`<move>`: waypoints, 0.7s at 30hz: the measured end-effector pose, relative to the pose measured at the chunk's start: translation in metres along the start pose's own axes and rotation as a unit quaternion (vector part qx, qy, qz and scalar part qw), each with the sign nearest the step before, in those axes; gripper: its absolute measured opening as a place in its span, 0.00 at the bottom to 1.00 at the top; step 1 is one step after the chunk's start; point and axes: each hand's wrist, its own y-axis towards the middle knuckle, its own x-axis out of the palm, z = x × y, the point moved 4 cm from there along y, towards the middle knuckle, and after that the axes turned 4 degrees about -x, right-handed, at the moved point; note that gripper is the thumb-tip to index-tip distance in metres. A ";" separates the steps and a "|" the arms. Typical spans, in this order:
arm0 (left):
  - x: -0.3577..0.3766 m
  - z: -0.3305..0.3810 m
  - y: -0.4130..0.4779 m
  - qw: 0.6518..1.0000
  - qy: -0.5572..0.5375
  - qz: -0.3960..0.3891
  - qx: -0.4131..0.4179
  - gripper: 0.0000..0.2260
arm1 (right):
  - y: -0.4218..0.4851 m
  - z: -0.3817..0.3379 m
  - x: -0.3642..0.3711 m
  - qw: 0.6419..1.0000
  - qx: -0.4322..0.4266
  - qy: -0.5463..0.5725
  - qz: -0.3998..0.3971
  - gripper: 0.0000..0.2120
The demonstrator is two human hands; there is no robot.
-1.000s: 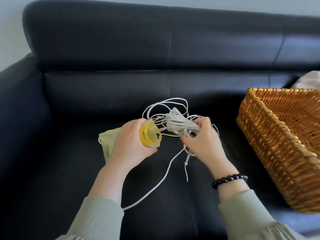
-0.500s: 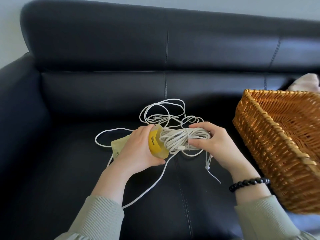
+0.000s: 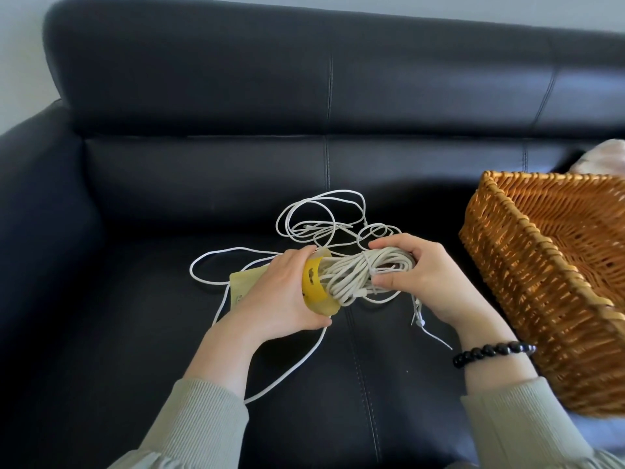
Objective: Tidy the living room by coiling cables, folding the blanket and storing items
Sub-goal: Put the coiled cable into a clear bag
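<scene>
Coiled cable bundle (image 3: 365,277) is held just above the sofa seat (image 3: 169,333) at mid-scene, its left end set into the yellow-lined mouth of a pale pouch (image 3: 313,282). The pouch is gripped near its opening by the left hand (image 3: 280,296), fingers curled round it, apparently so that the mouth is kept spread and aimed at the bundle. The bundle's right end is clasped by the right hand (image 3: 426,279), thumb below and fingers wrapped over the top, so the loops are kept pressed together for feeding in. A short tail with a small fitting (image 3: 419,320) hangs beneath that hand. One long strand (image 3: 291,370) runs from under the pouch toward the near edge; whether it belongs to the bundle cannot be told. Loose cable (image 3: 324,218) lies in open loops on the seat just beyond the hands, not yet coiled. A wicker basket (image 3: 541,316) is set on the seat at right, near the right hand, judged to be for stored items. A pale cloth (image 3: 605,157) shows beyond the basket.
</scene>
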 end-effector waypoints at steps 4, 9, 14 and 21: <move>0.005 0.005 0.001 0.999 0.051 -0.003 0.005 0.51 | 0.000 -0.004 0.005 0.999 -0.002 -0.038 0.004 0.22; 0.014 0.006 0.004 0.995 0.097 0.009 -0.006 0.52 | 0.000 -0.008 0.012 0.998 0.000 -0.062 0.021 0.20; 0.018 0.008 0.004 0.996 0.090 0.007 -0.013 0.51 | 0.003 -0.003 0.017 0.996 0.032 -0.046 0.064 0.15; 0.024 0.011 0.004 0.999 0.041 -0.005 -0.021 0.48 | 0.003 -0.003 0.029 0.998 0.020 -0.056 -0.007 0.18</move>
